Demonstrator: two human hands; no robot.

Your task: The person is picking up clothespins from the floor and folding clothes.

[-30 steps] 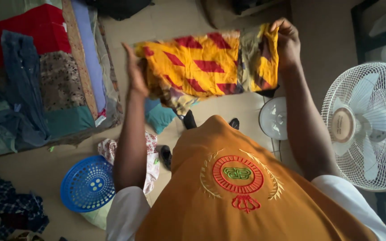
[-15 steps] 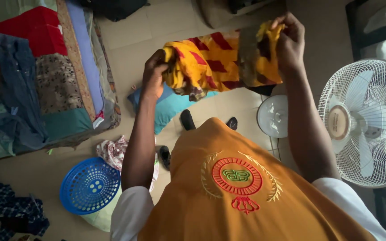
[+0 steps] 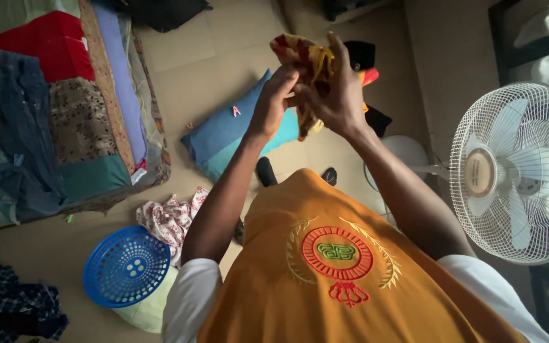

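Both hands meet at chest height: the left hand (image 3: 274, 101) and right hand (image 3: 335, 95) clench a yellow-and-red cloth (image 3: 306, 60), gathered into a small bundle above the blue pillow (image 3: 223, 130). Folding looks nearly done; other clothes (image 3: 169, 216) lie unfolded on the floor (image 3: 223, 44).

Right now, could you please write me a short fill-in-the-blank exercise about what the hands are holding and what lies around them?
1. Both the left hand and the right hand grip a bunched yellow and ____ cloth.
2. The round perforated basket on the floor is ____ in colour.
3. A white standing ____ is on the person's right.
4. The blue pillow lies on the ____.

Missing words: red; blue; fan; floor
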